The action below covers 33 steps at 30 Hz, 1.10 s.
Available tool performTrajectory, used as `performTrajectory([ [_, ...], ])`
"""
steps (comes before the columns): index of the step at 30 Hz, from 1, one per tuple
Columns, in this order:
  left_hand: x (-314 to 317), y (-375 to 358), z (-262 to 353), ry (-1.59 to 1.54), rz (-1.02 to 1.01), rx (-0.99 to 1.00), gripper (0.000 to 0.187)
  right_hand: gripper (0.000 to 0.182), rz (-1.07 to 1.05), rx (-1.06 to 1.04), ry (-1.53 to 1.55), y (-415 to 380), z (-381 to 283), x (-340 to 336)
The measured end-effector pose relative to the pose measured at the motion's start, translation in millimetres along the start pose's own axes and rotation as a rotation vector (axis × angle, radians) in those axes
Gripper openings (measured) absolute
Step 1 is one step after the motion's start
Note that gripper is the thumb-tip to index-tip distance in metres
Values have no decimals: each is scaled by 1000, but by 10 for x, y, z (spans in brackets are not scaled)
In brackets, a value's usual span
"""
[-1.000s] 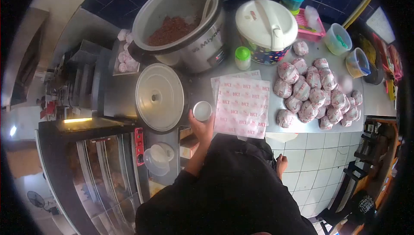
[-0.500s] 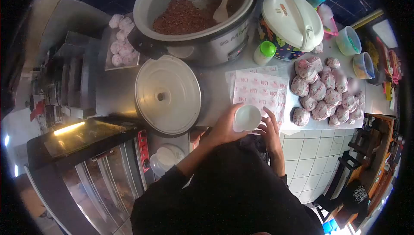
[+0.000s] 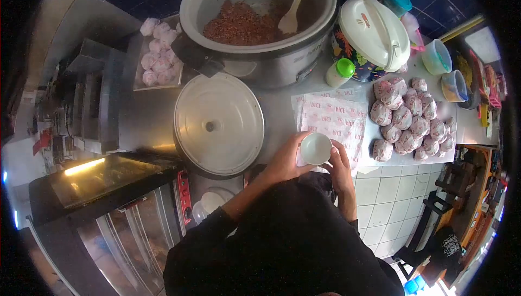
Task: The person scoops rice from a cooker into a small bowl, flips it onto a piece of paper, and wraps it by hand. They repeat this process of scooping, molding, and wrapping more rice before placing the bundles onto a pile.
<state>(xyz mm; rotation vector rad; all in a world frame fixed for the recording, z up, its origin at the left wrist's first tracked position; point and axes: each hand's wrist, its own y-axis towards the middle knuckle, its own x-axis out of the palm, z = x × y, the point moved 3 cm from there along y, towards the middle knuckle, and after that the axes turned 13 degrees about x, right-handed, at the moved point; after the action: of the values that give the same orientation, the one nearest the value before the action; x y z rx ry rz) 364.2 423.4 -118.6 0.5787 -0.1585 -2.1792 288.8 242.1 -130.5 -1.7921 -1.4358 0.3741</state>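
Note:
A small white bowl (image 3: 316,149) is held upright between my hands at the counter's front edge, its inside facing up. My left hand (image 3: 286,159) wraps round the bowl's left side. My right hand (image 3: 340,167) closes on its right side, fingers against the rim and wall. Just beyond the bowl lies a stack of printed wrapping paper (image 3: 331,117). Reddish-brown rice (image 3: 241,22) sits in a large cooker pot (image 3: 260,62), with a white rice paddle (image 3: 293,11) leaning inside. What the bowl's underside touches is hidden.
The pot's round lid (image 3: 217,125) lies to the left. Several wrapped rice balls (image 3: 410,117) are heaped at right; more wrapped balls (image 3: 159,57) fill a tray at far left. A green-capped shaker (image 3: 340,72) and a white-lidded container (image 3: 374,33) stand behind the paper.
My right hand's fingers have closed in against the bowl's right side. The bowl has shifted slightly right, and the camera view has moved a little.

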Motion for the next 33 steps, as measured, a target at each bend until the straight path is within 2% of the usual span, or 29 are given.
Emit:
performTrajectory([
  [6,-57,-47,-48,96,33,26,88,41,71,-50,42,64,48,89],
  [9,-101,-80,-108,67,11,-2,89,41,114,-43,116,114,126,89],
  [12,-172,-127,-127,-44,74,9,82,40,125,-76,159,135,159,103],
  [14,-252,-106,-81,-333,158,-136,68,40,141,-71,172,142,169,129],
  [15,-294,-95,-21,-339,153,-133,68,40,156,-67,181,145,169,137],
  [17,-425,-19,163,-705,207,-240,52,40,165,-61,150,203,208,146],
  [18,-540,30,270,-718,199,-239,52,40,164,-47,115,224,244,143],
  [20,-749,97,499,-648,138,-152,42,40,153,-38,93,268,262,202],
  [21,-817,141,521,-513,205,-100,35,40,121,-42,74,299,242,260],
  [22,-842,173,481,-514,216,-97,35,40,117,-43,63,307,222,301],
  [24,-904,178,386,-68,266,-107,33,38,31,-82,69,310,170,392],
  [25,-890,146,329,2,277,-143,34,38,12,-100,57,295,150,423],
  [28,-789,-1,183,67,232,-187,31,38,-15,-100,16,245,106,472],
  [32,-899,-199,205,128,309,-212,24,38,19,-67,-100,362,157,389],
  [33,-1028,-295,195,319,387,-195,22,37,47,-17,-159,435,196,371],
])
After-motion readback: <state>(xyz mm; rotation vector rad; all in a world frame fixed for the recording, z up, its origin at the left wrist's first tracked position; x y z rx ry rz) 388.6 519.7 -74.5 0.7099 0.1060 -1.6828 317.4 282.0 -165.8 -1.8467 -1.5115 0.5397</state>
